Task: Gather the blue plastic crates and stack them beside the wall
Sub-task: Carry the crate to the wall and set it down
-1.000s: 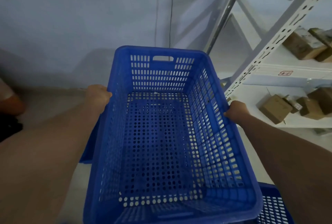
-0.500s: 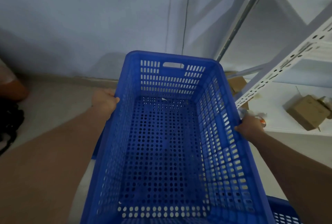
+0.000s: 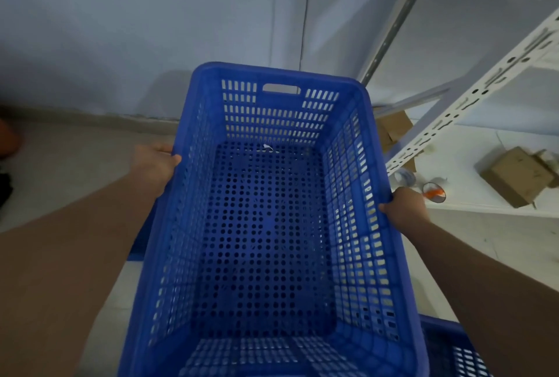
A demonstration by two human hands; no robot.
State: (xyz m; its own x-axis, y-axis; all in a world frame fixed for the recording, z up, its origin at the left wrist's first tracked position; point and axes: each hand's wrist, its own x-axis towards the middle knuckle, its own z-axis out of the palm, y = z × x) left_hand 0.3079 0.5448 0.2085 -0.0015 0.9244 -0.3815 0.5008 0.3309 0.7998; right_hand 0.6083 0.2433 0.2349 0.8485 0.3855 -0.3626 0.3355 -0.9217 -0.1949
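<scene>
Storeroom, slotted metal shelving [image 3: 472, 95], cardboard boxes [image 3: 518, 175], bare concrete floor [image 3: 75, 162]

Dim, bluish light — soft shadows, wide-angle bending at edges.

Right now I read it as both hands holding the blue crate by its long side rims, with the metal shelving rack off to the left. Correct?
Not quite. The head view shows the left hand and right hand each with a grip on a long side rim of the blue crate, but the metal shelving rack stands to the right, not the left.
</scene>
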